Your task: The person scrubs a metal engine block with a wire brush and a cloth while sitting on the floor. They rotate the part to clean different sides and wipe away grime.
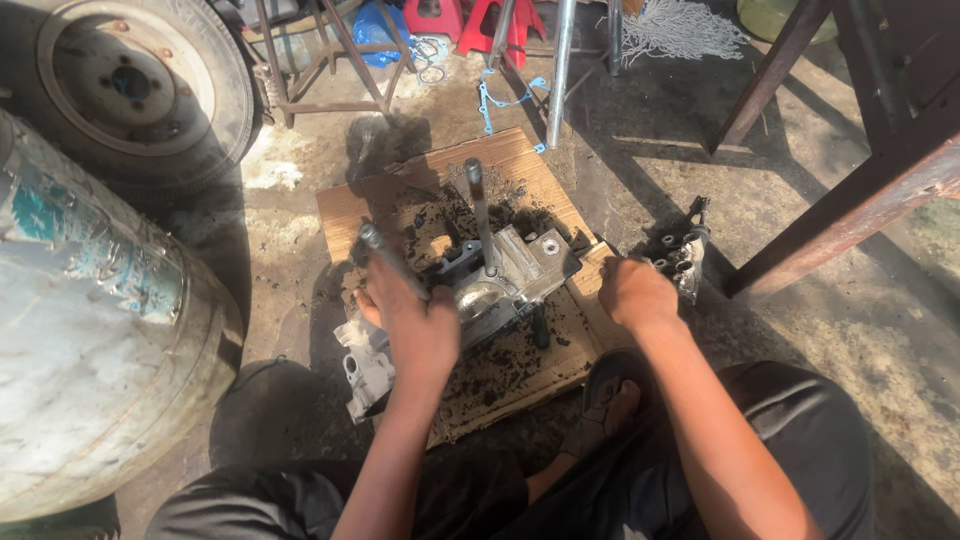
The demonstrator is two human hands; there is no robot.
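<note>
Engine casing: lying on greasy cardboard on the floor, a rod sticking upward from it.
Left hand: reaching forward, grip closing around a metal tool handle beside the casing.
Right hand: knuckles up, fingers curling at the cardboard's edge; I cannot tell what its grip is pinching.
Nearby: valve block, tyre.

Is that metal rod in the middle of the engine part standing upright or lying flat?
Upright. The rod rises from the grey engine part on the cardboard, leaning slightly.
</note>
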